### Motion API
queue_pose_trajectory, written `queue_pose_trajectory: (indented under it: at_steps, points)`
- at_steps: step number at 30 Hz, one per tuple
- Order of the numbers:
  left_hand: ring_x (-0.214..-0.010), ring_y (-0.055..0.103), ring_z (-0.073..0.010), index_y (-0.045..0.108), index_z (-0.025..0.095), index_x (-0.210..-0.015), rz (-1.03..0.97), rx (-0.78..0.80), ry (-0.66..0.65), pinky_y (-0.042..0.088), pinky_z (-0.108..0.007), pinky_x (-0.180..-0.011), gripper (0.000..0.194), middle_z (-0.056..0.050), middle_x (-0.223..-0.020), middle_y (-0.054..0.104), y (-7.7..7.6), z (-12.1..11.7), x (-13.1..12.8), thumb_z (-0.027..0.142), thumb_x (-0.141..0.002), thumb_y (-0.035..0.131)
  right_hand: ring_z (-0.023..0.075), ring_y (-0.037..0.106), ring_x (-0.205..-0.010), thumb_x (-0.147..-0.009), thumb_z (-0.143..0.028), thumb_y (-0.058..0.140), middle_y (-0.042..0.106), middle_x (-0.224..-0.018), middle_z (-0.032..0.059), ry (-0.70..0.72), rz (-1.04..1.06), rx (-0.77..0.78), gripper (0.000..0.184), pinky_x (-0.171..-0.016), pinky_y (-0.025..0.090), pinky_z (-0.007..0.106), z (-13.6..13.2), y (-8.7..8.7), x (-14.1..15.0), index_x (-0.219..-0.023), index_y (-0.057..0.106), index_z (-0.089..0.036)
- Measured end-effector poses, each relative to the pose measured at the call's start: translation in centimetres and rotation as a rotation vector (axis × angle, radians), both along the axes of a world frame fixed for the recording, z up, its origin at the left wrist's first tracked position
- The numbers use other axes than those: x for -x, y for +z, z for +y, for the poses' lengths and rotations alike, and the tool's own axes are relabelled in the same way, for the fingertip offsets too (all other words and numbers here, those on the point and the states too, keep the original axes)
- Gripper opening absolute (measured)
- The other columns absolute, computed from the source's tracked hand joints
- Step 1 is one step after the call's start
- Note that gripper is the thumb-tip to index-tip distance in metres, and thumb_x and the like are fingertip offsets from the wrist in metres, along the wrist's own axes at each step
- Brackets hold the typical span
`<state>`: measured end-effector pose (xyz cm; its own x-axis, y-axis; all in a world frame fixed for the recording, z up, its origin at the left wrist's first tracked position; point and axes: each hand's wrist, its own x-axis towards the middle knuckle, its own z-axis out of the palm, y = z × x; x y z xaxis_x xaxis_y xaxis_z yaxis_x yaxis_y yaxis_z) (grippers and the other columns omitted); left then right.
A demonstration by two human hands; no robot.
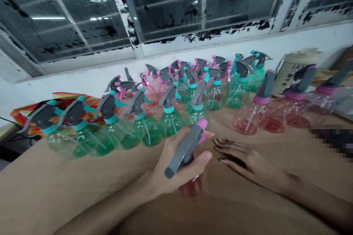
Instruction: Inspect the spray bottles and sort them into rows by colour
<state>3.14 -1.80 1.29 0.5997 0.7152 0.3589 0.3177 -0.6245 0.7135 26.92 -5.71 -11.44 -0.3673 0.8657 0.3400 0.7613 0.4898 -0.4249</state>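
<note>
My left hand is wrapped around the neck of a spray bottle with a grey and pink trigger head and a clear, pinkish body. Most of that bottle's body is hidden behind the hand, and it stands upright at the near part of the table. To its right, my right hand lies low over the tabletop with fingers stretched out and nothing in them. Just beyond the left hand, green spray bottles with turquoise collars stand in a row. Pink spray bottles stand beyond the right hand.
More green and pink spray bottles crowd the back of the table by the wall. A beige printed container stands at the back right. A colourful cloth lies behind the left row. A blurred dark object lies at right.
</note>
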Motion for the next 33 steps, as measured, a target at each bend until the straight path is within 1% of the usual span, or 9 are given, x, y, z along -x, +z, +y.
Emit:
queue_pose_trajectory:
  at_steps: [3,9,11,14,17,21,25,29,33]
  points:
    - [-0.093,0.063,-0.0188,0.061,0.025,-0.105,-0.057,-0.003,-0.079,0.05,-0.03,-0.087,0.03,-0.004,-0.102,0.067,-0.2,0.0,0.0,0.029,-0.076,0.051,0.0209,0.046,-0.123,-0.09,-0.033,0.047,0.054,-0.131,0.0064,0.0,0.001,0.003,0.036,-0.103,0.039,0.042,0.0,0.0,0.0,-0.123,0.054,-0.022]
    - [-0.092,0.064,-0.0189,0.061,0.024,-0.106,-0.075,-0.002,-0.073,0.05,-0.03,-0.087,0.03,-0.004,-0.101,0.067,-0.4,-0.1,0.2,0.026,-0.078,0.052,0.0215,0.047,-0.123,-0.09,-0.034,0.046,0.055,-0.13,0.006,0.008,0.013,-0.003,0.036,-0.102,0.04,0.044,0.0,0.1,0.0,-0.124,0.053,-0.024]
    - [-0.088,0.064,-0.0186,0.061,0.024,-0.108,-0.072,-0.012,-0.067,0.052,-0.031,-0.084,0.031,-0.004,-0.101,0.067,-0.5,-0.1,0.3,0.027,-0.078,0.052,0.0215,0.046,-0.123,-0.09,-0.034,0.046,0.055,-0.13,0.0058,0.006,0.021,0.002,0.037,-0.102,0.039,0.044,0.0,0.1,0.1,-0.125,0.052,-0.024]
    - [-0.069,0.064,-0.017,0.059,0.026,-0.111,-0.032,-0.03,-0.022,0.055,-0.031,-0.069,0.033,-0.002,-0.092,0.068,-0.7,-0.1,0.4,0.03,-0.079,0.052,0.0213,0.046,-0.123,-0.09,-0.035,0.046,0.054,-0.131,0.0057,0.012,0.032,0.008,0.038,-0.102,0.039,0.044,0.0,0.3,0.2,-0.126,0.051,-0.024]
    - [-0.075,0.064,-0.0195,0.059,0.028,-0.11,-0.028,-0.025,0.023,0.055,-0.032,-0.068,0.032,-0.002,-0.094,0.069,-0.8,-0.1,-0.1,0.033,-0.079,0.054,0.0218,0.05,-0.119,-0.089,-0.039,0.047,0.054,-0.13,0.0052,0.009,0.071,0.046,0.039,-0.099,0.042,0.043,-0.3,1.2,0.4,-0.127,0.049,-0.026]
    - [-0.096,0.063,-0.0198,0.054,0.026,-0.115,-0.093,0.026,-0.023,0.052,-0.035,-0.086,0.032,-0.004,-0.111,0.065,-1.3,0.1,-2.3,0.032,-0.083,0.052,0.0233,0.057,-0.111,-0.083,-0.049,0.053,0.057,-0.126,0.0065,-0.066,0.108,0.107,0.049,-0.091,0.047,0.041,-1.8,3.8,1.0,-0.126,0.046,-0.026]
    - [-0.109,0.058,-0.0199,0.055,0.022,-0.114,-0.165,0.04,-0.075,0.044,-0.036,-0.098,0.03,-0.006,-0.119,0.062,-2.1,0.3,-5.5,0.033,-0.085,0.054,0.0278,0.061,-0.102,-0.07,-0.061,0.061,0.061,-0.12,0.0082,-0.209,0.11,0.042,0.07,-0.081,0.051,0.042,-3.6,6.2,1.7,-0.127,0.04,-0.026]
    - [-0.109,0.059,-0.0209,0.052,0.021,-0.118,-0.202,0.06,-0.105,0.045,-0.038,-0.097,0.036,-0.008,-0.117,0.063,-2.6,0.4,-8.3,0.036,-0.086,0.056,0.0312,0.062,-0.095,-0.067,-0.067,0.059,0.063,-0.111,0.0132,-0.316,0.069,-0.071,0.079,-0.072,0.052,0.042,-4.1,6.6,2.5,-0.127,0.04,-0.019]
    - [-0.109,0.059,-0.0229,0.048,0.023,-0.124,-0.155,0.034,-0.12,0.045,-0.04,-0.096,0.044,-0.007,-0.119,0.062,-1.9,0.5,-9.3,0.039,-0.084,0.058,0.0299,0.061,-0.096,-0.077,-0.063,0.05,0.062,-0.109,0.0155,-0.352,0.055,-0.163,0.066,-0.072,0.052,0.04,-3.7,6.6,2.6,-0.121,0.046,-0.015]
